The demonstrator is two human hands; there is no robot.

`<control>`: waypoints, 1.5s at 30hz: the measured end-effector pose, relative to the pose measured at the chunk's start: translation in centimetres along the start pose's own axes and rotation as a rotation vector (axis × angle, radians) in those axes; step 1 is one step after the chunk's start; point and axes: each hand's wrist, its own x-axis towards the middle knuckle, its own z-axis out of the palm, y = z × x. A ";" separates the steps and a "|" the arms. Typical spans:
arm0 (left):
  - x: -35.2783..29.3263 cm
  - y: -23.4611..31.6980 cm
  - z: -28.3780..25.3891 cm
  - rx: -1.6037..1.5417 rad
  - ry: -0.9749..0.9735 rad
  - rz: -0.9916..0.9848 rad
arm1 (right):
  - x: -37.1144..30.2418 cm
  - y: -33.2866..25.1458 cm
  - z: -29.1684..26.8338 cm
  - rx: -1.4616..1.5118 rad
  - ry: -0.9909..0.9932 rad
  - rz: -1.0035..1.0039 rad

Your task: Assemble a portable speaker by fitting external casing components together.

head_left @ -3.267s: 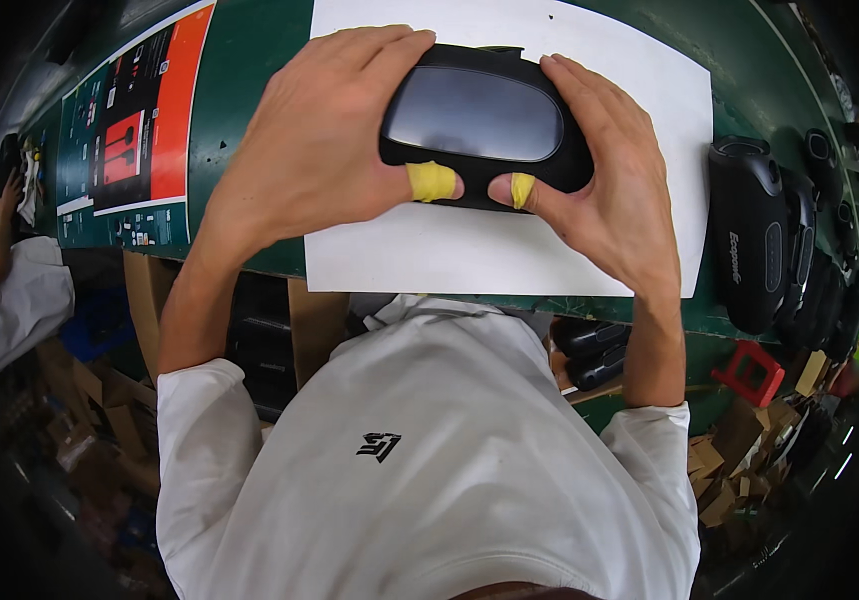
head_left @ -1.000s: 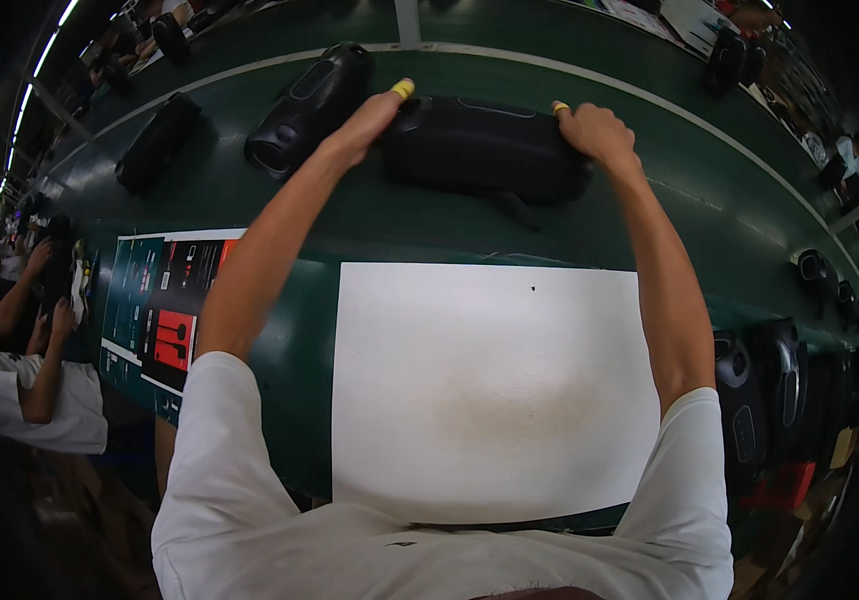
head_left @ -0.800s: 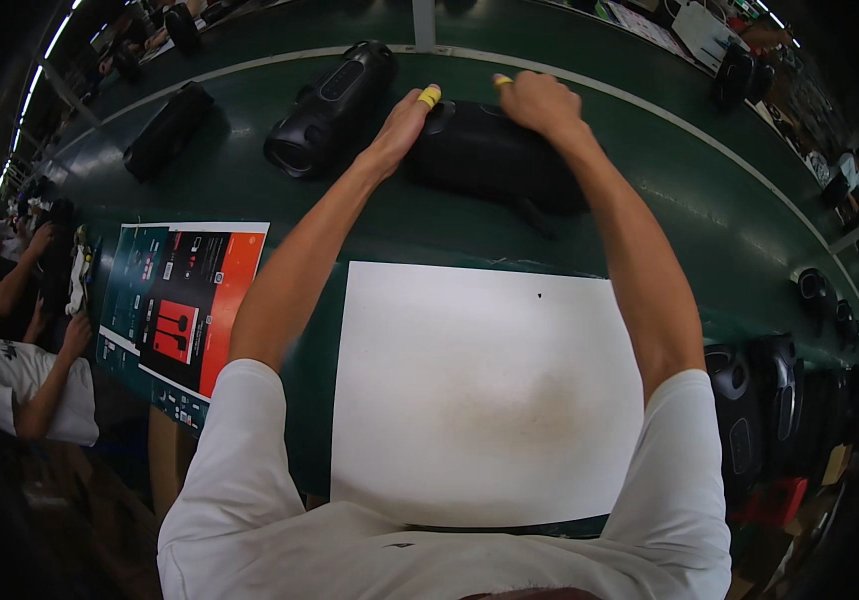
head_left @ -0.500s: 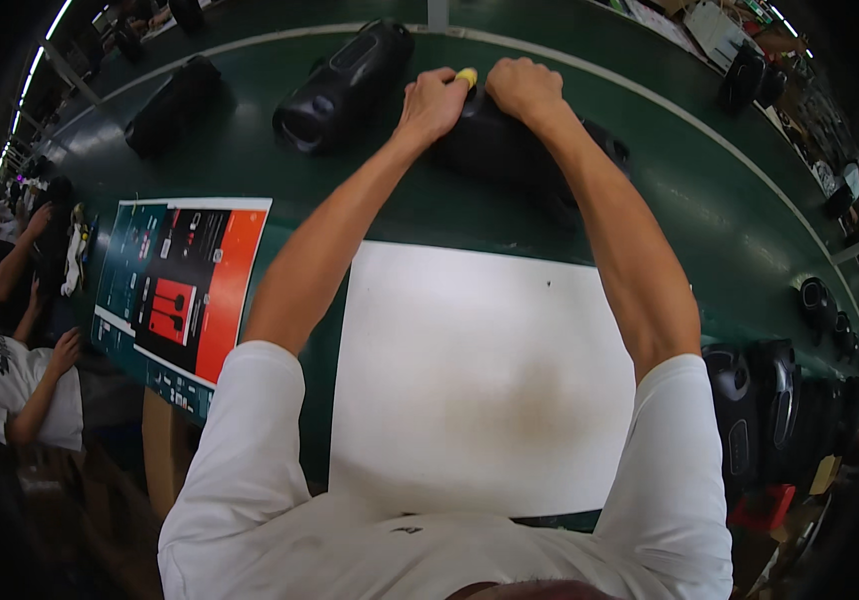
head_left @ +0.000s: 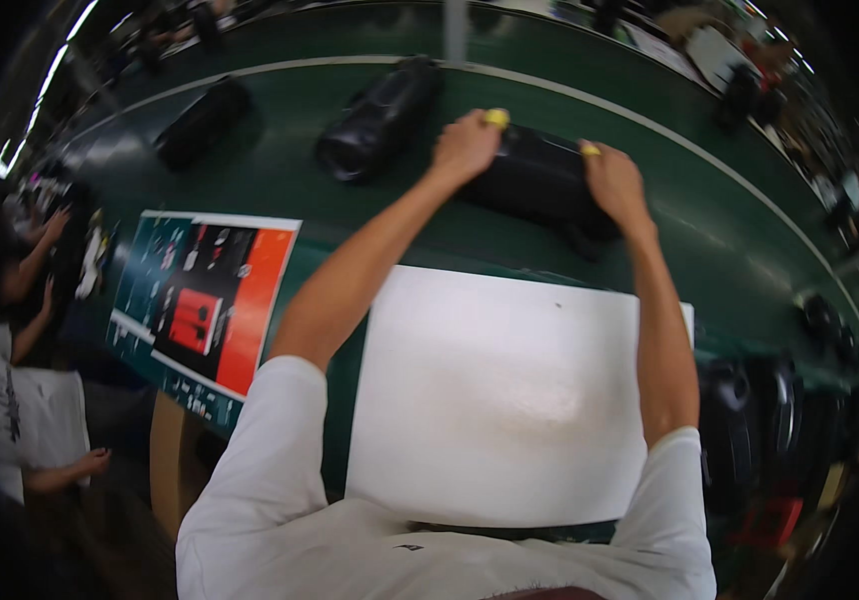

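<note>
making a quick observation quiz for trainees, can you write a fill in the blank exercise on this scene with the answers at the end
1. The left hand and the right hand are both on one cylindrical speaker, whose colour is ____.
2. The wrap on the left hand's thumb is coloured ____.
3. The rectangular sheet in front of the person's chest is mostly ____.
4. From the person's side, the printed poster lies to the ____ of that sheet.

Missing words: black; yellow; white; left.

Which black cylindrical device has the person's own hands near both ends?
The device directly beyond the white sheet: left hand near one end, right hand near the other. No hand touches the two devices farther left.
</note>
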 end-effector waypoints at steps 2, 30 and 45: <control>-0.4 3.6 -1.9 -0.073 -0.032 -0.087 | -0.5 1.7 -2.5 0.069 0.049 0.107; 2.5 -19.9 -26.0 -0.215 0.393 -0.561 | 0.4 -24.4 12.4 1.333 -0.483 0.571; -34.8 5.3 -21.6 -0.421 -0.021 -0.167 | -26.7 -12.1 -13.7 1.105 0.052 0.481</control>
